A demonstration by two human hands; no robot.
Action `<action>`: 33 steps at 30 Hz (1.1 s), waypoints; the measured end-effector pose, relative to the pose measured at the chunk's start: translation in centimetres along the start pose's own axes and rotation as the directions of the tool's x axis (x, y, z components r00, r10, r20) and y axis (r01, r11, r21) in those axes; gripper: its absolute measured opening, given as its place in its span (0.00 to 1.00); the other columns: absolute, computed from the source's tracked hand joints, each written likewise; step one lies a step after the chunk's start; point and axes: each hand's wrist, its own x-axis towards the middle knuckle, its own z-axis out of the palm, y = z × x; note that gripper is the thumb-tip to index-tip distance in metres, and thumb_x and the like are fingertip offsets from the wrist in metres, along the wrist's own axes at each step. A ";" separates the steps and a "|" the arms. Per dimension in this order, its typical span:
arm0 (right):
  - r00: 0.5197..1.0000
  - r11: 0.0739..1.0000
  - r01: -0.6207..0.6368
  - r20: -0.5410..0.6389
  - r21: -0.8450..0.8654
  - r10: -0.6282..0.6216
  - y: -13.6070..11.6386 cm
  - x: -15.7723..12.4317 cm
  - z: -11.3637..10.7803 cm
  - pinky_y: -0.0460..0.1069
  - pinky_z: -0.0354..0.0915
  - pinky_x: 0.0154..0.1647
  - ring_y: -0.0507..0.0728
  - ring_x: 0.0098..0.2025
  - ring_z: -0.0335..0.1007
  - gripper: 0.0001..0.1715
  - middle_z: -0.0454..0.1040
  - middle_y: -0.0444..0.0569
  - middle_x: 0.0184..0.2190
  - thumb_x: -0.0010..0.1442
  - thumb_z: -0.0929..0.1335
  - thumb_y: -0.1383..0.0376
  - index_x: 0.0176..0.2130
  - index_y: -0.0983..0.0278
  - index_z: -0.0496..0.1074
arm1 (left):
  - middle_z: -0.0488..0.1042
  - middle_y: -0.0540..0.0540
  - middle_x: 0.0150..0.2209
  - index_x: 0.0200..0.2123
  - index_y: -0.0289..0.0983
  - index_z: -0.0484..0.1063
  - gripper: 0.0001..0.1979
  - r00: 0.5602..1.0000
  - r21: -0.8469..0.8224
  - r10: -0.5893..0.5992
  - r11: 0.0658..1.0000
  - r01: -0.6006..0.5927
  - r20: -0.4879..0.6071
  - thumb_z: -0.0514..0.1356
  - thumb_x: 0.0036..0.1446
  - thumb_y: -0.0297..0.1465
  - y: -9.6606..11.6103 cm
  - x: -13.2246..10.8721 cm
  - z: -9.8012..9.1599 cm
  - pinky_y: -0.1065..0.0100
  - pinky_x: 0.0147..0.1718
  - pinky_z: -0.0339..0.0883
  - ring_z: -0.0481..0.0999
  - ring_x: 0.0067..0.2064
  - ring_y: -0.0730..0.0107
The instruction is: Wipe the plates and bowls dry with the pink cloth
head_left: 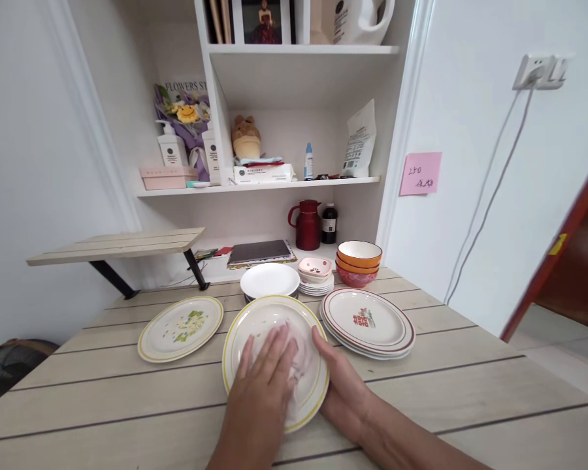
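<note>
My right hand [345,391] grips a white plate with a yellow rim [235,349] by its right edge, thumb on top and fingers underneath. The plate is tilted up towards me above the table. Inside it, my left hand [262,385] lies with stretched fingers over a pale pinkish cloth [302,356], pressing it to the plate's face; motion blurs the cloth. To the left, a yellow-rimmed plate with a green flower print [181,328] lies flat. Close on the right is a stack of red-rimmed plates [367,320].
Behind the held plate stand white bowls [269,281], small dishes [316,274] and stacked orange and red bowls [357,261]. A dark red jug [308,225] and a laptop [259,251] sit at the shelf's base. A raised wooden stand [122,245] occupies the back left.
</note>
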 end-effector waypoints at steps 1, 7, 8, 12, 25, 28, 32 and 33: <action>1.000 1.000 -0.009 0.021 -0.009 0.009 0.1 0.0 -0.1 0.56 0.61 0.61 0.61 0.54 0.74 0.32 0.78 0.59 0.51 0.66 0.62 0.50 0.59 0.70 0.68 | 0.61 0.43 0.66 0.65 0.39 0.58 0.26 0.997 0.026 -0.077 0.997 0.078 -0.019 0.52 0.64 0.26 -0.3 0.0 0.0 0.50 0.66 0.51 0.60 0.67 0.61; 0.998 0.999 -0.017 0.052 -0.038 0.019 0.5 0.2 -0.2 0.61 0.59 0.62 0.64 0.56 0.71 0.35 0.76 0.59 0.53 0.65 0.62 0.47 0.61 0.67 0.67 | 0.65 0.40 0.64 0.64 0.38 0.60 0.24 0.952 0.080 -0.284 0.952 0.294 -0.118 0.52 0.65 0.30 -1.9 -0.8 0.4 0.44 0.63 0.53 0.64 0.65 0.56; 0.999 0.999 -0.008 0.044 -0.036 0.009 0.4 0.2 -0.2 0.61 0.59 0.62 0.64 0.57 0.71 0.35 0.76 0.60 0.53 0.65 0.62 0.47 0.60 0.68 0.67 | 0.65 0.40 0.64 0.63 0.37 0.61 0.23 0.952 0.071 -0.281 0.954 0.291 -0.124 0.52 0.65 0.30 -1.9 -0.9 0.5 0.45 0.62 0.56 0.64 0.64 0.55; 0.999 1.000 0.011 0.034 -0.007 -0.011 0.0 0.3 -0.1 0.61 0.60 0.61 0.64 0.56 0.71 0.36 0.76 0.61 0.53 0.65 0.61 0.46 0.59 0.70 0.68 | 0.65 0.39 0.64 0.60 0.35 0.65 0.22 0.968 0.001 -0.213 0.977 0.215 -0.134 0.52 0.64 0.29 -1.1 -1.0 0.6 0.48 0.59 0.64 0.64 0.64 0.56; 0.994 0.988 -0.095 0.048 -0.125 0.101 0.7 -0.7 0.0 0.56 0.59 0.62 0.61 0.54 0.73 0.32 0.77 0.59 0.51 0.66 0.63 0.51 0.59 0.71 0.68 | 0.62 0.44 0.66 0.64 0.39 0.59 0.24 0.991 0.057 -0.110 0.992 0.114 -0.070 0.50 0.66 0.26 -0.9 -0.2 -0.3 0.51 0.63 0.58 0.61 0.66 0.62; 0.991 0.987 -0.102 0.068 -0.123 0.111 0.9 -0.7 0.2 0.56 0.58 0.63 0.62 0.56 0.72 0.33 0.76 0.60 0.53 0.66 0.63 0.51 0.60 0.72 0.68 | 0.61 0.41 0.66 0.65 0.36 0.58 0.24 0.962 0.165 -0.247 0.950 0.264 -0.118 0.50 0.66 0.29 -1.5 -0.2 -0.5 0.47 0.62 0.56 0.62 0.66 0.59; 0.999 0.993 -0.043 0.019 -0.110 0.045 0.6 -0.2 0.2 0.60 0.58 0.63 0.64 0.57 0.71 0.36 0.76 0.61 0.53 0.64 0.63 0.47 0.60 0.69 0.67 | 0.64 0.37 0.64 0.61 0.32 0.62 0.22 0.940 0.223 -0.302 0.917 0.332 -0.158 0.51 0.65 0.30 -1.8 -0.5 -0.1 0.44 0.61 0.57 0.66 0.63 0.55; 1.000 0.994 -0.017 0.004 -0.108 0.018 0.5 -0.1 0.1 0.61 0.58 0.62 0.64 0.57 0.71 0.36 0.76 0.61 0.53 0.64 0.63 0.47 0.60 0.68 0.67 | 0.65 0.36 0.63 0.60 0.32 0.63 0.22 0.942 0.224 -0.297 0.918 0.327 -0.158 0.51 0.65 0.30 -1.7 -0.7 0.1 0.44 0.60 0.58 0.67 0.63 0.54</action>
